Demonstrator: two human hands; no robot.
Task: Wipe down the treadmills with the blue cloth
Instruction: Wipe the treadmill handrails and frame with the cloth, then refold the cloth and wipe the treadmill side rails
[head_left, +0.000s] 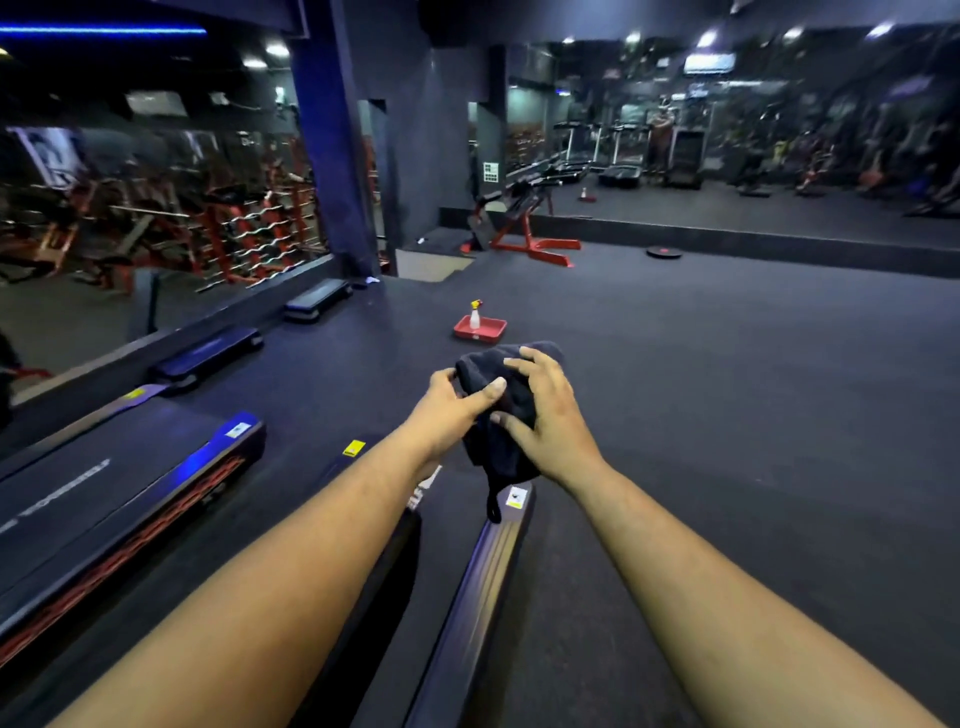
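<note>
The dark blue cloth (498, 415) is bunched up in mid-air between both hands, with a loop hanging from its lower end. My left hand (451, 410) grips its left side, thumb laid across the front. My right hand (548, 415) holds its right side with curled, spread fingers. Below my arms runs the rear end of a treadmill (483, 587), its right side rail carrying a white sticker. A second treadmill (119, 499) lies at the lower left, with a black belt and a red-patterned side.
A red tray (485, 332) with a spray bottle (475, 314) stands on the dark floor beyond the cloth. Black step platforms (208, 353) line the mirrored left wall. A red bench (524, 228) and a round disc (664, 253) sit farther back.
</note>
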